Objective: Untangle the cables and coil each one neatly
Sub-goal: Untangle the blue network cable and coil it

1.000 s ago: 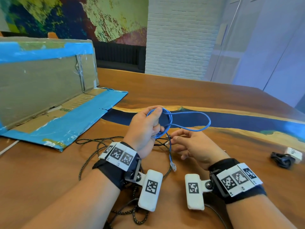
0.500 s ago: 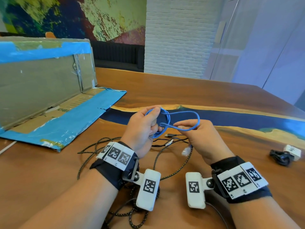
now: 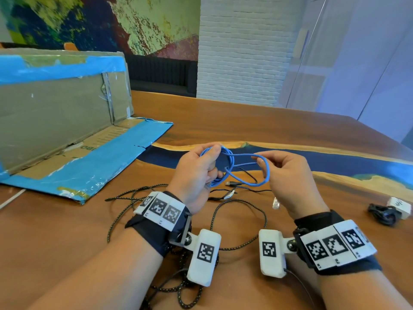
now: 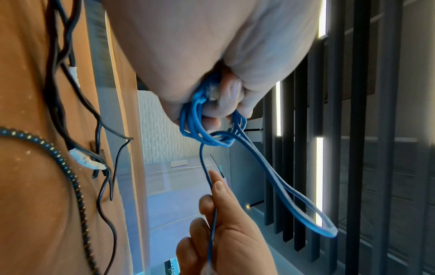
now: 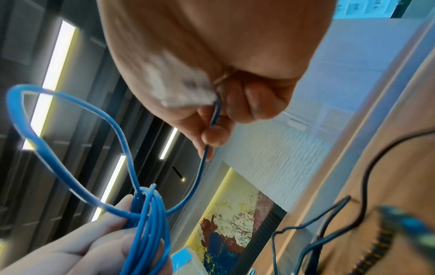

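A blue cable [image 3: 245,155] is held above the table between both hands. My left hand [image 3: 196,173] grips its coil of several turns [image 4: 193,119], with one plug inside the fist. A loose loop sticks out of the coil [image 5: 70,148]. My right hand [image 3: 288,173] pinches the free end of the cable [image 5: 216,115], which is drawn out to the right of the coil. The clear end plug [image 3: 276,202] hangs below that hand. A black braided cable [image 3: 263,222] and a thin black USB cable [image 3: 245,173] lie tangled on the table under my hands.
An opened cardboard box with blue tape [image 3: 67,121] stands at the left. A bundled black cable [image 3: 384,213] with a white charger [image 3: 400,206] lies at the right edge. The wooden table [image 3: 55,231] has a dark blue strip across the middle.
My right hand has taken hold of the blue cable's free end and drawn it to the right. The big loop has shrunk. My left hand has kept its grip on the coil.
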Demonstrator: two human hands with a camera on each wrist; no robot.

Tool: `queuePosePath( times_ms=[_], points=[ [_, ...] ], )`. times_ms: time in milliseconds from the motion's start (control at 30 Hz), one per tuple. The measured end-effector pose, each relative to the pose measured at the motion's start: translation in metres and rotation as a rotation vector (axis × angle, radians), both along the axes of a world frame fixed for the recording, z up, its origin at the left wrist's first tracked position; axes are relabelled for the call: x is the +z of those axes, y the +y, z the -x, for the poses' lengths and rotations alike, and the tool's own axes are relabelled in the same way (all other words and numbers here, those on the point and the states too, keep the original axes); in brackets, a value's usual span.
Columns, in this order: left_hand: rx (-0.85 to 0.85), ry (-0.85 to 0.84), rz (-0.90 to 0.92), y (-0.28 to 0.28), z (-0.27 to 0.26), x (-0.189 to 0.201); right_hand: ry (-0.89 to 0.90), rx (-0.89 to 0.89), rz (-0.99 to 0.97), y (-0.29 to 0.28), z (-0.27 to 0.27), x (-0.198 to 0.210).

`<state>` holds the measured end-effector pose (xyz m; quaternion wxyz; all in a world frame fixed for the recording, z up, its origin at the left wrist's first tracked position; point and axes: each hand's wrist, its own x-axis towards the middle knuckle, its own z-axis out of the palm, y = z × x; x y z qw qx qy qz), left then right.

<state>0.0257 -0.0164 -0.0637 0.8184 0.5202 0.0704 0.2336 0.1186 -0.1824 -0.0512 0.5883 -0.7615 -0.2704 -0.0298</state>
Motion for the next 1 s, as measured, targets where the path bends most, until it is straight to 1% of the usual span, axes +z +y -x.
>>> queuePosePath(
  times_ms=[100,133,200,233,300,400,467,567,667,700,733,767,800,833,867,933,967,1000],
  points=[
    [0.019,-0.009,-0.012,0.0,0.0,0.0,-0.015,0.026,0.074,-0.002,-0.003,-0.001],
    [0.03,-0.01,-0.014,0.0,0.0,0.0,-0.018,0.024,0.072,-0.001,-0.003,-0.002],
    [0.066,-0.007,-0.02,0.0,0.0,0.002,-0.019,0.033,-0.011,0.002,0.001,0.0],
    [0.086,-0.007,-0.02,0.0,-0.001,0.002,0.008,0.07,-0.072,0.003,0.005,0.001],
    [0.117,-0.018,-0.013,0.0,-0.001,0.002,0.069,0.208,-0.134,0.008,0.014,0.002],
    [0.143,-0.024,-0.019,0.0,-0.001,0.002,0.068,0.411,-0.058,0.015,0.027,-0.003],
    [0.144,-0.024,-0.023,0.0,-0.001,0.002,0.082,0.435,-0.087,0.019,0.033,-0.006],
    [0.163,-0.026,-0.041,0.001,-0.001,0.002,0.161,0.389,-0.328,0.024,0.038,0.0],
    [0.195,-0.008,-0.042,0.007,-0.002,0.001,0.329,0.379,-0.672,0.015,0.028,0.016],
    [0.21,-0.01,-0.032,0.011,-0.002,0.002,0.39,0.359,-0.759,0.008,0.021,0.021],
    [0.23,-0.015,-0.02,0.014,-0.002,0.003,0.451,0.318,-0.803,0.0,0.012,0.026],
    [0.249,-0.019,-0.01,0.018,-0.002,0.004,0.501,0.252,-0.791,-0.008,0.004,0.028],
    [0.261,-0.02,-0.004,0.021,-0.001,0.005,0.521,0.172,-0.721,-0.015,-0.004,0.028],
    [0.264,-0.02,0.0,0.023,-0.001,0.006,0.499,0.091,-0.615,-0.021,-0.013,0.026],
    [0.257,-0.022,0.003,0.024,-0.001,0.006,0.425,0.015,-0.486,-0.026,-0.022,0.022],
    [0.232,-0.028,0.01,0.023,-0.001,0.006,0.176,-0.111,-0.177,-0.032,-0.031,0.015],
    [0.222,-0.029,0.009,0.022,-0.001,0.006,0.06,-0.145,-0.041,-0.034,-0.032,0.014],
    [0.216,-0.026,0.004,0.02,-0.001,0.006,-0.017,-0.15,0.062,-0.034,-0.031,0.014]
  ],
)
